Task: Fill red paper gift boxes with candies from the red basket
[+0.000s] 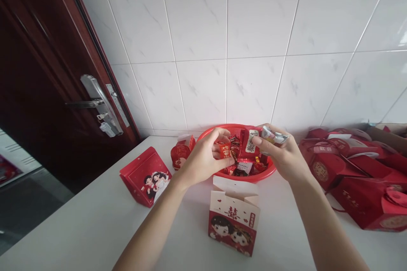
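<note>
Over a red plastic basket (pixel 267 173) of wrapped candies (pixel 243 166), both my hands are at work. My left hand (pixel 208 156) is curled at the basket's left side, thumb and fingers around a red-orange wrapped candy (pixel 225 150). In my right hand (pixel 282 152) are a red snack packet (pixel 248 144) with a white label and a silver wrapped packet (pixel 272 135), pinched under the thumb. Just in front of the basket stands an open-topped red and white gift box (pixel 233 224) with a cartoon couple on it. Its inside is mostly hidden.
On the white table (pixel 95 220), a red box with a bride and groom (pixel 149 178) stands left, a smaller red box (pixel 182 152) behind it. Several red gift boxes (pixel 359 186) crowd the right. Behind are a tiled wall (pixel 203 93) and a dark door (pixel 47 51).
</note>
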A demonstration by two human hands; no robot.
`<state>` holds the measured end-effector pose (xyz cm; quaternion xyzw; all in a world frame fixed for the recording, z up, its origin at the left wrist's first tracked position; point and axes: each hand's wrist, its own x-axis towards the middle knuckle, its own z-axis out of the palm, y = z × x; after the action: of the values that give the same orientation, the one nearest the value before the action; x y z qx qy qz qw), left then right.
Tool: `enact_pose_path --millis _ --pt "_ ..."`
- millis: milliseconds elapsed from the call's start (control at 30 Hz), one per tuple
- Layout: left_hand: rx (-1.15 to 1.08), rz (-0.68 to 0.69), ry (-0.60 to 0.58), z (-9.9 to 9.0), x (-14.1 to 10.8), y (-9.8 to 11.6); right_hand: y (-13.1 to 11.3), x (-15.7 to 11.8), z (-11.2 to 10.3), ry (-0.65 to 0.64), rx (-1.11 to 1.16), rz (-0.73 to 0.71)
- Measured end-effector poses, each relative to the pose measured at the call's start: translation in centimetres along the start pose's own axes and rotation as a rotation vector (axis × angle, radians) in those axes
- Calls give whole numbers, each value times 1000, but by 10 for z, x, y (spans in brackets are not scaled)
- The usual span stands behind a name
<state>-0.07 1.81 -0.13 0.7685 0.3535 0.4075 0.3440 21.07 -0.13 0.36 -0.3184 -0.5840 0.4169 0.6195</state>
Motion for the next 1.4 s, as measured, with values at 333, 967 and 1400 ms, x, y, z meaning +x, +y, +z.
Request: enact_pose_path --millis 333,967,1400 --pt "23 -25 -194 0 -11 19 -10 -5 5 -315 -80 87" --pt "-89 -11 -114 -6 -18 31 -19 -13 2 -216 -91 13" --pt "145 99 -392 -17 -22 35 -21 -12 -14 -249 -66 41"
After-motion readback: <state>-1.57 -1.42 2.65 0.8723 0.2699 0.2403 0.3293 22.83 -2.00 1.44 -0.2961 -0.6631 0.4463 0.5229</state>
